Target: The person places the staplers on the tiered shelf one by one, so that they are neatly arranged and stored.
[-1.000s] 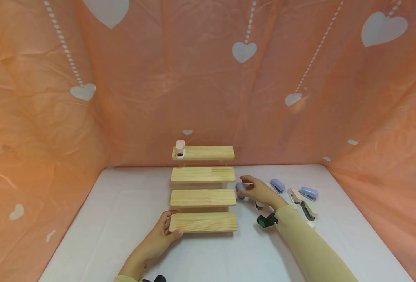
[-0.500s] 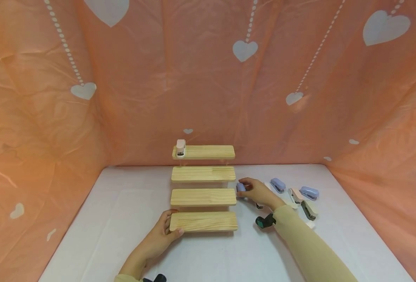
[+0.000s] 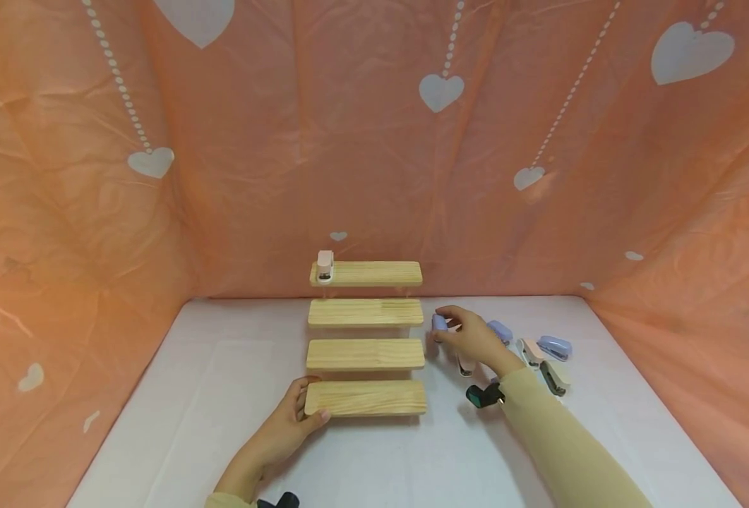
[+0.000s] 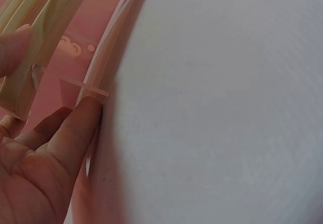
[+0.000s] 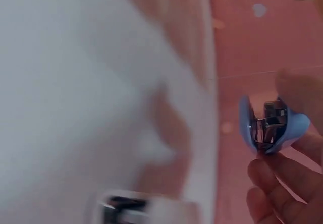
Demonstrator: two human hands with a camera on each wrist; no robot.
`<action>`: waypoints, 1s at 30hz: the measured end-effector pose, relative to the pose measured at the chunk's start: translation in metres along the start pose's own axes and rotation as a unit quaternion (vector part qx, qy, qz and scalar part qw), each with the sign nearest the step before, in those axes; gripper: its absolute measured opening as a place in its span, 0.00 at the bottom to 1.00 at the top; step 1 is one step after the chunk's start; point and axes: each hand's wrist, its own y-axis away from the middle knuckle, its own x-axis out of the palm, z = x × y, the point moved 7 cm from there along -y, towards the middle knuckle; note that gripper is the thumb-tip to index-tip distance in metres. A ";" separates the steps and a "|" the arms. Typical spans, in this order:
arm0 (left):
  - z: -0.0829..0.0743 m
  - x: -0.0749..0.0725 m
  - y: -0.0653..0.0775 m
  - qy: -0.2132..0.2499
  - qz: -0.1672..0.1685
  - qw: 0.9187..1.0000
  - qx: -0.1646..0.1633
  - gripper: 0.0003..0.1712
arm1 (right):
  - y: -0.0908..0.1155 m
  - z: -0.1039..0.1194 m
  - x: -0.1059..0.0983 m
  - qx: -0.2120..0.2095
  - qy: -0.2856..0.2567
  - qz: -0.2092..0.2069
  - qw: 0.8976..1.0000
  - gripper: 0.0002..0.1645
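Observation:
A four-step wooden display rack stands mid-table, its lowest board [image 3: 368, 399] nearest me. My left hand [image 3: 283, 427] holds that board's left end, the thumb on its front edge; in the left wrist view the fingers reach below, beside a clear support [image 4: 83, 84]. Off the rack's right side, my right hand [image 3: 476, 342] pinches a small lavender stapler [image 3: 438, 323] between thumb and fingers. Its open end with metal parts faces the right wrist camera, held up over the white table. On the top board's left end stands a pink stapler [image 3: 325, 264].
Right of the rack lie several more mini staplers: a lavender one [image 3: 500, 330] partly behind my hand, another lavender one [image 3: 555, 346], a pink one [image 3: 529, 351] and a grey-green one [image 3: 555, 378]. A pale stapler [image 3: 466, 365] sits below my right hand. Orange curtains enclose the table.
My right hand has closed its fingers on the lavender stapler and raised it off the table, slightly back and to the right. The left hand stays on the lowest board.

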 end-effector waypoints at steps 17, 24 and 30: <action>-0.004 -0.001 0.001 0.010 -0.002 1.000 0.008 0.40 | 0.003 0.072 -0.060 -0.064 -0.053 -0.114 0.990 0.35; -0.003 0.001 0.002 0.016 0.001 1.000 0.007 0.41 | -0.009 0.105 -0.060 -0.118 -0.080 -0.143 0.979 0.33; -0.001 0.001 0.002 0.012 0.001 1.000 0.004 0.42 | -0.027 0.127 -0.050 -0.128 -0.108 -0.119 0.979 0.34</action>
